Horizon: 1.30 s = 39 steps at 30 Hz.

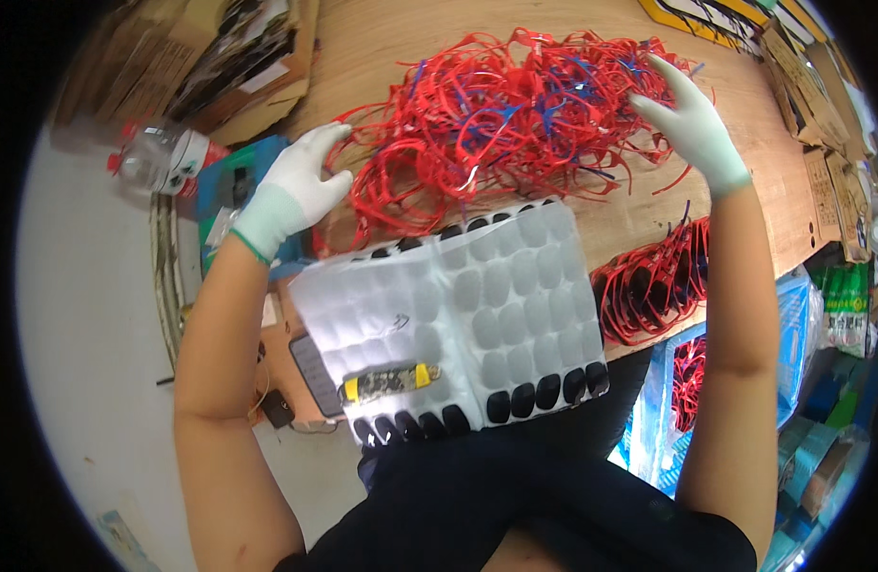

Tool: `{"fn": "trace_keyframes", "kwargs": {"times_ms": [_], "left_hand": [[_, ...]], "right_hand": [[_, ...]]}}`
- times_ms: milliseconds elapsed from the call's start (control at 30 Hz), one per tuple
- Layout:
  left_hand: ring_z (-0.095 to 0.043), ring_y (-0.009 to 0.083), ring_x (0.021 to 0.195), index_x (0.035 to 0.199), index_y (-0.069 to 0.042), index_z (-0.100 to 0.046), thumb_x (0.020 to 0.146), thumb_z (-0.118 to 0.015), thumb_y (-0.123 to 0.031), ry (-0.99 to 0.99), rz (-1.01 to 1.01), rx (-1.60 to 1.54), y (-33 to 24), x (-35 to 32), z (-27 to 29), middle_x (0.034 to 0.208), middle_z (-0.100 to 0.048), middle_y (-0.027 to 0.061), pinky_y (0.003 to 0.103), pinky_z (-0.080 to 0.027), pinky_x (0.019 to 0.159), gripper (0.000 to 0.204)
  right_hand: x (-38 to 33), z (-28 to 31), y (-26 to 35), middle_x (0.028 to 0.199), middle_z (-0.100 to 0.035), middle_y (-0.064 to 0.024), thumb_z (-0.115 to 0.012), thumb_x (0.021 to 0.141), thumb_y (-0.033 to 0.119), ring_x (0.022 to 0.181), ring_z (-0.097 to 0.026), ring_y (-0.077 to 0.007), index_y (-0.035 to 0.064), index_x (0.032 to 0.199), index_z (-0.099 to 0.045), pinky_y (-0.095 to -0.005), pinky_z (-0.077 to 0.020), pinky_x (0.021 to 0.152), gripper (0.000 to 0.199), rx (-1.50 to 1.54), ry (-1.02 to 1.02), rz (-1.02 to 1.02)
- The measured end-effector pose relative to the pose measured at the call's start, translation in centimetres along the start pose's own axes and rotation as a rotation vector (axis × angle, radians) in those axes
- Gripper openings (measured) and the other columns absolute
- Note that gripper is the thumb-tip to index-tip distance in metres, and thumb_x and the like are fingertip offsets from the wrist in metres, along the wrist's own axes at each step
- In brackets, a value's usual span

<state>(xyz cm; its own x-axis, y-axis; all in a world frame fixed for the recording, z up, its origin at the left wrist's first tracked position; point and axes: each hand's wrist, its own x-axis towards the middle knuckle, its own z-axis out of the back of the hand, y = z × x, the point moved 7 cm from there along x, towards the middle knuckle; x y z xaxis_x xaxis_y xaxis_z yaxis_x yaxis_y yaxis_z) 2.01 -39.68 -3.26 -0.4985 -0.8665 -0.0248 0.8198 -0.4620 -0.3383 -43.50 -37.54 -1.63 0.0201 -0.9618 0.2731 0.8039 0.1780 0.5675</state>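
Note:
A large tangled heap of thin red plastic glasses frames with blue bits lies across the wooden table. My left hand, in a white glove, is at the heap's left edge, thumb and fingers apart. At its right edge my right hand, gloved too, has its fingers spread; neither hand grips anything I can see. Nearest me lies a tray of dark oval lenses, mostly covered by a translucent white sheet. On the sheet rests a slim mottled tool with yellow ends.
Red glasses with dark lenses stand in a row at the table's right front. Below them is a blue crate. Cardboard and a clear bottle are at the left. A yellow tray sits at the far right.

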Motion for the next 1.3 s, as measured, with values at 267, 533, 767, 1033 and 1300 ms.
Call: {"fn": "trace_keyframes", "kwargs": {"times_ms": [267,533,767,1033,1300], "left_hand": [[-0.066,0.0423,0.095,0.096,0.000,-0.072,0.093,-0.052,-0.043,0.428,0.091,0.076,1.2,-5.3,-6.8,0.096,-0.068,0.0271,0.047,-0.051,0.086,0.048],[-0.068,0.0185,0.080,0.100,-0.005,-0.069,0.101,-0.054,-0.044,-0.128,0.474,-0.764,3.1,-5.6,1.0,0.094,-0.074,0.0083,0.034,-0.051,0.078,0.042],[-0.066,0.0170,0.074,0.116,0.000,-0.056,0.106,-0.047,-0.039,-0.464,0.128,-1.185,-7.6,-19.6,8.0,0.102,-0.070,0.0136,0.032,-0.055,0.070,0.042],[-0.071,0.0292,0.089,0.148,-0.004,-0.027,0.097,-0.054,-0.009,-0.286,0.069,-1.720,-14.6,-31.9,-3.3,0.126,-0.059,0.0254,0.045,-0.058,0.086,0.058],[-0.070,0.0251,0.100,0.139,-0.001,-0.040,0.090,-0.041,0.018,-0.121,-0.328,-1.074,-20.7,-33.0,-5.8,0.124,-0.065,0.0215,0.038,-0.055,0.092,0.053]], "right_hand": [[-21.2,-3.2,12.9,0.122,-0.068,-0.0191,-0.070,0.085,0.008,0.119,-0.063,-0.0307,-0.0043,0.116,-0.066,-0.0401,-0.0462,0.105,0.034,0.360,-0.272,-0.111],[-26.0,-1.2,18.4,0.109,-0.070,-0.0188,-0.070,0.081,0.004,0.105,-0.066,-0.0356,-0.0022,0.109,-0.067,-0.0422,-0.0493,0.097,0.029,0.240,-0.012,0.059],[-29.6,-4.6,21.7,0.095,-0.068,-0.0115,-0.071,0.076,0.009,0.088,-0.064,-0.0327,0.0043,0.100,-0.067,-0.0438,-0.0497,0.080,0.025,0.023,0.331,0.357],[-32.3,-11.0,24.5,0.097,-0.067,-0.0110,-0.073,0.075,0.016,0.091,-0.064,-0.0329,0.0055,0.102,-0.067,-0.0435,-0.0513,0.076,0.030,-0.152,0.171,0.083],[-32.1,-12.5,23.1,0.109,-0.062,-0.0138,-0.075,0.075,0.033,0.107,-0.059,-0.0343,0.0064,0.104,-0.069,-0.0475,-0.0477,0.088,0.040,-0.462,0.386,-0.160]]}}
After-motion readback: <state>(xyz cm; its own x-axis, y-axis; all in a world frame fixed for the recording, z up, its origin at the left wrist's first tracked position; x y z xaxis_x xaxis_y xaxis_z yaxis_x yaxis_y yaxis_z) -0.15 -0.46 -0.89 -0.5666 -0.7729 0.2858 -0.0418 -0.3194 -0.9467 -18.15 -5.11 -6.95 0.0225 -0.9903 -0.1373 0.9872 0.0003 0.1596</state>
